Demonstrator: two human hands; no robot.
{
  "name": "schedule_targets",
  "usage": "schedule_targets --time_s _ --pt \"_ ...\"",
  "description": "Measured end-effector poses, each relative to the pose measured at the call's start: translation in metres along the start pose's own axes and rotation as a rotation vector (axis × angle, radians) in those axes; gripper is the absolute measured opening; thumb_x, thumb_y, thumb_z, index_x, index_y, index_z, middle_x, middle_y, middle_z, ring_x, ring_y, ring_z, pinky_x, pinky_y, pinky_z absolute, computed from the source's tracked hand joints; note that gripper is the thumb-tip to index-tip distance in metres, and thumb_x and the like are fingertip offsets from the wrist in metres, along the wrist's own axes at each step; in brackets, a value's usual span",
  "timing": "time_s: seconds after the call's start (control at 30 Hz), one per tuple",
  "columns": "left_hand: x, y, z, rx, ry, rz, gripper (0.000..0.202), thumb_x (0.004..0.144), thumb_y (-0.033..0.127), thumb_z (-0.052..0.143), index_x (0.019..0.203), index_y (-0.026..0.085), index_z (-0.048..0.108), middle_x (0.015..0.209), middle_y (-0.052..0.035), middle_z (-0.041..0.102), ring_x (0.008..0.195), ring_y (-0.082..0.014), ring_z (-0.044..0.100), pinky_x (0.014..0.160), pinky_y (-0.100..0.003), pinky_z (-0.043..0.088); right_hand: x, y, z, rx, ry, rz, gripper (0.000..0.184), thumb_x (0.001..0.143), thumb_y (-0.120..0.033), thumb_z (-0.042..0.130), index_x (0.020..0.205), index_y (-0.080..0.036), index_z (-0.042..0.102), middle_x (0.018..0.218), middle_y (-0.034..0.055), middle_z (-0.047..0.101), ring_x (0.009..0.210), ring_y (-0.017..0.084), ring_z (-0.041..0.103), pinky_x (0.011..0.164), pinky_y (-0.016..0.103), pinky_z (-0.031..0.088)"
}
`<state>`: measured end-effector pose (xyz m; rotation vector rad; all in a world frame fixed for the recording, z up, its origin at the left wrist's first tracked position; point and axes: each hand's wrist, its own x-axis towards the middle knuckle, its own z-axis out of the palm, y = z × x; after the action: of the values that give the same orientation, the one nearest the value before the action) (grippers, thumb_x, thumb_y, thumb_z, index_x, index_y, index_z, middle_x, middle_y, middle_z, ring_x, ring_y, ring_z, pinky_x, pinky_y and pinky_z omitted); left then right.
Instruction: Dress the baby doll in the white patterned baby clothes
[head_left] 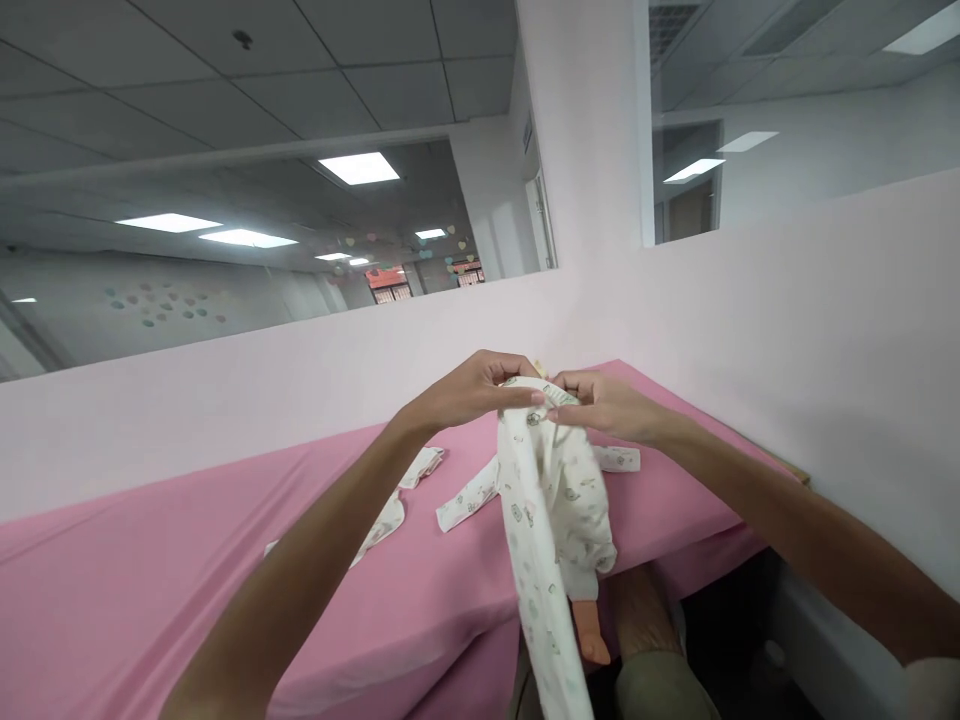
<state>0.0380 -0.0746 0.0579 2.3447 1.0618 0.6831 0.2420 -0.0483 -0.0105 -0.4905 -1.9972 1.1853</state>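
Both hands pinch the upper edge of white printed baby clothes [525, 500], held up in front of me. My left hand [487, 385] grips the fabric between thumb and fingers from the left. Close beside it, my right hand [600, 402] pinches the same edge from the right. One long leg of cloth hangs down past the table edge. An orange-brown doll's foot [590, 635] sticks out of a cuff below; the rest of the doll is hidden. Printed sleeves [469, 497] lie spread on the pink cloth on either side.
A pink cloth [225, 560] covers the table, which meets a pale wall [300, 370] with windows above it. Another white garment [390, 510] lies behind my left forearm. My knee [652, 680] is below the table's front edge.
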Motion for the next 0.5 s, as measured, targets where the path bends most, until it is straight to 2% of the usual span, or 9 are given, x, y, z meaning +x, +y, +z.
schedule_targets --time_s 0.1,0.17,0.23,0.33,0.43,0.5 --pt "-0.007 -0.002 -0.007 0.081 0.014 -0.038 0.027 0.08 0.044 0.064 0.082 0.017 0.067 0.073 -0.0003 0.059 0.066 -0.0109 0.05 0.059 -0.023 0.037 -0.001 0.005 -0.008 0.198 0.012 0.078 0.028 0.074 -0.035 0.072 0.095 -0.018 0.065 0.084 0.0024 0.068 0.072 0.014 0.064 0.062 0.024 0.05" --pt "-0.011 -0.004 -0.012 0.118 0.049 -0.053 0.028 0.08 0.045 0.064 0.08 0.018 0.066 0.075 -0.0006 0.06 0.069 -0.0118 0.052 0.062 -0.024 0.039 -0.004 0.009 -0.014 0.332 0.045 0.088 0.029 0.071 -0.036 0.075 0.09 -0.016 0.065 0.08 0.0028 0.068 0.07 0.014 0.063 0.06 0.023 0.05" --pt "-0.014 -0.005 -0.013 0.12 0.082 -0.05 0.029 0.081 0.046 0.062 0.077 0.018 0.064 0.077 -0.0009 0.061 0.072 -0.0126 0.054 0.066 -0.025 0.041 -0.007 0.012 -0.018 0.416 0.048 0.122 0.032 0.074 -0.046 0.071 0.08 -0.015 0.065 0.076 0.0045 0.068 0.07 0.016 0.063 0.06 0.024 0.051" --pt "-0.013 0.0 -0.006 0.062 0.04 -0.023 0.03 0.083 0.047 0.059 0.077 0.018 0.063 0.082 -0.0018 0.062 0.077 -0.014 0.056 0.072 -0.027 0.044 -0.009 0.017 -0.015 0.472 -0.019 0.259 0.041 0.08 -0.056 0.062 0.074 -0.015 0.065 0.073 0.0061 0.067 0.068 0.016 0.063 0.06 0.026 0.053" --pt "-0.008 0.01 0.007 0.053 -0.051 0.011 0.028 0.083 0.045 0.06 0.079 0.018 0.062 0.083 -0.0019 0.062 0.079 -0.0147 0.056 0.073 -0.028 0.044 -0.008 0.026 -0.003 0.467 -0.161 0.351 0.026 0.078 -0.042 0.069 0.079 -0.017 0.065 0.074 0.0045 0.068 0.071 0.017 0.065 0.063 0.029 0.055" --pt "-0.002 0.015 0.017 0.086 -0.097 0.061 0.026 0.084 0.044 0.06 0.082 0.018 0.063 0.086 -0.0029 0.063 0.082 -0.0156 0.057 0.075 -0.029 0.044 -0.007 0.036 0.006 0.404 -0.228 0.364 0.021 0.071 -0.031 0.076 0.084 -0.018 0.066 0.073 0.0021 0.067 0.067 0.016 0.065 0.059 0.028 0.055"
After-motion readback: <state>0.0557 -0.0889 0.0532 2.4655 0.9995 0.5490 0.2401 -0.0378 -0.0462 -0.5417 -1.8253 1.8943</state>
